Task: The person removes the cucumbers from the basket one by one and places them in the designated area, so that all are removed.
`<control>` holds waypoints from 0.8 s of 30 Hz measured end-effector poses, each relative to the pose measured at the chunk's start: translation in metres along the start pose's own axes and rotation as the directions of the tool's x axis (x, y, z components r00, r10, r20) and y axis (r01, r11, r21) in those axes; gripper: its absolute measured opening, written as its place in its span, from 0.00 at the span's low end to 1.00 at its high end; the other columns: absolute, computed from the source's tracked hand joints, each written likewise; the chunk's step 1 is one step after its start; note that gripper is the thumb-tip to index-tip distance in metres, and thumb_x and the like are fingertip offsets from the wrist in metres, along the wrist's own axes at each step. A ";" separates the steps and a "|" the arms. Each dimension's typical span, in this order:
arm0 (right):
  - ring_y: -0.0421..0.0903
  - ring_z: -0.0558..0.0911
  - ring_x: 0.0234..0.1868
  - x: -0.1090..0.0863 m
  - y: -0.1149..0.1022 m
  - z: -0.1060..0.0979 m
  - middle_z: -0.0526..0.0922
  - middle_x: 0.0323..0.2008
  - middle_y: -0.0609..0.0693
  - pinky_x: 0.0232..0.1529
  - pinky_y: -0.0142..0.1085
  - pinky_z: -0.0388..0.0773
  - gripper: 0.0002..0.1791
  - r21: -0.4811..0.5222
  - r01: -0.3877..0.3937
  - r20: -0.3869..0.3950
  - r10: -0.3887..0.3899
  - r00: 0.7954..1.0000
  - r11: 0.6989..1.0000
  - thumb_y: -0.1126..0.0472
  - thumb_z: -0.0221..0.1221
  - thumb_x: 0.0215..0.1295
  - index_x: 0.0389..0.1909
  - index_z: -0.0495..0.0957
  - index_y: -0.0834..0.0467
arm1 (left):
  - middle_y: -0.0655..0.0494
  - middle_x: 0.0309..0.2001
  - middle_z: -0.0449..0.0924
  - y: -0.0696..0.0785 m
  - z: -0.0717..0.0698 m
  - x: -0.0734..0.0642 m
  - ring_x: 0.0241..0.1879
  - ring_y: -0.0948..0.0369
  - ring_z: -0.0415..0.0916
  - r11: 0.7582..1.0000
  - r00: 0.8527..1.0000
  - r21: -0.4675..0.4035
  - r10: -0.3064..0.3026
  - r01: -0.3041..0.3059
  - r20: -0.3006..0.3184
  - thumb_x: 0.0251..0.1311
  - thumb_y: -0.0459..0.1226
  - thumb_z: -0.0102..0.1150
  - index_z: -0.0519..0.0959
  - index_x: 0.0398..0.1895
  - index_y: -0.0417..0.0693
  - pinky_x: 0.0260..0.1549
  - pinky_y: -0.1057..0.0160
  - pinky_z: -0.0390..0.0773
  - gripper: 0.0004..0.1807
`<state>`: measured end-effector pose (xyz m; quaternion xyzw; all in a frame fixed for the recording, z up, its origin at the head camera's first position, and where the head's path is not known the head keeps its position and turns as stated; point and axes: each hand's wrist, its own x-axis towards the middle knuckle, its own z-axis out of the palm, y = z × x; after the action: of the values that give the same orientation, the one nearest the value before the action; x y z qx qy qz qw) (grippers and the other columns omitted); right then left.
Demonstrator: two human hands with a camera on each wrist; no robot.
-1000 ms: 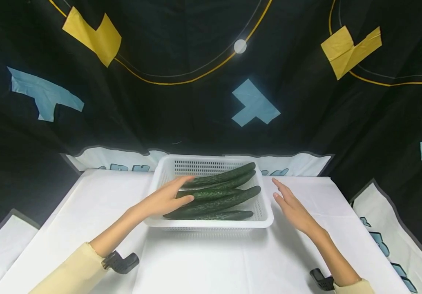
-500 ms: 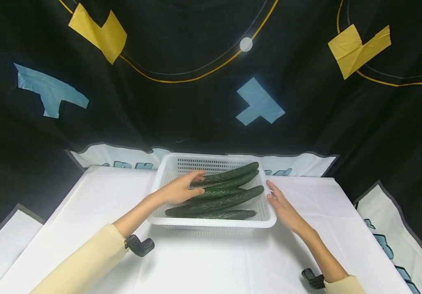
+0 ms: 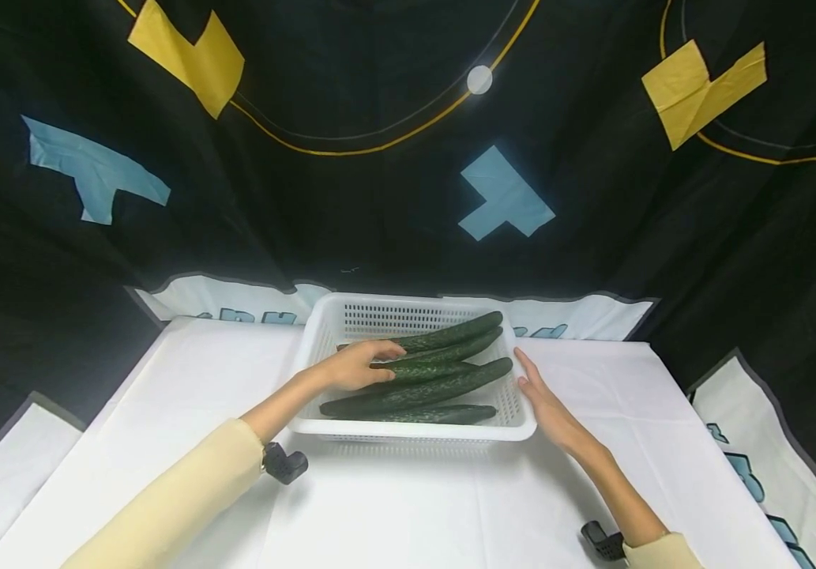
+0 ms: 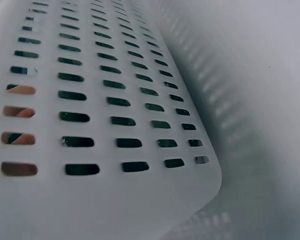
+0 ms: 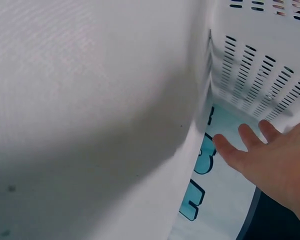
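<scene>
A white slotted plastic basket [image 3: 408, 431] holds several dark green cucumbers lying lengthwise. My left hand [image 3: 352, 368] reaches over the left rim into it. Its fingers bend over one of the middle cucumbers [image 3: 425, 371], with the thumb at the near side; the underside of the grip is hidden. Through the slots of the basket wall [image 4: 97, 155], the left wrist view shows bits of skin and green. At the right rim, my right hand [image 3: 548, 407] rests against the outside with fingers extended. In the right wrist view those fingers [image 5: 227, 149] are spread beside the basket.
Under the basket is a white-covered table [image 3: 393, 506]. Behind it hangs a black cloth [image 3: 294, 221] with yellow and blue patches. Each wrist carries a small black camera, such as the left one [image 3: 283, 465].
My left hand has moved right and lower, onto a cucumber. My right hand has come left to the basket's right rim. The basket and cucumbers keep their places.
</scene>
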<state>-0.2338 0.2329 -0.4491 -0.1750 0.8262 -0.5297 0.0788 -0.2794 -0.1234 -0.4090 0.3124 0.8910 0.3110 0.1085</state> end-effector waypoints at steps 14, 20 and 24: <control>0.59 0.30 0.77 -0.001 0.005 0.004 0.31 0.79 0.58 0.70 0.62 0.28 0.32 0.122 0.004 -0.007 -0.003 1.000 0.993 0.53 0.30 0.82 0.80 0.33 0.53 | 0.42 0.65 0.72 -0.002 0.008 0.011 0.65 0.45 0.68 0.998 0.996 0.036 -0.056 0.053 0.064 0.68 0.31 0.59 0.70 0.69 0.41 0.61 0.49 0.71 0.26; 0.59 0.32 0.77 0.000 0.006 0.006 0.31 0.79 0.57 0.71 0.61 0.30 0.32 0.169 0.015 -0.023 -0.012 1.000 0.986 0.55 0.30 0.81 0.80 0.33 0.53 | 0.43 0.65 0.72 -0.002 0.009 0.013 0.66 0.46 0.67 0.997 0.995 0.043 -0.061 0.058 0.078 0.67 0.30 0.59 0.71 0.69 0.43 0.61 0.47 0.70 0.26; 0.60 0.33 0.77 0.002 0.008 0.009 0.29 0.79 0.56 0.71 0.61 0.33 0.32 0.222 0.019 -0.013 -0.016 1.000 0.975 0.54 0.30 0.81 0.80 0.32 0.52 | 0.42 0.65 0.72 -0.004 0.009 0.014 0.66 0.45 0.67 0.998 0.996 0.040 -0.048 0.044 0.078 0.67 0.28 0.58 0.71 0.68 0.42 0.61 0.47 0.71 0.25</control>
<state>-0.2343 0.2280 -0.4598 -0.1694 0.7607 -0.6203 0.0884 -0.2887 -0.1122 -0.4184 0.3059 0.8988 0.2785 0.1448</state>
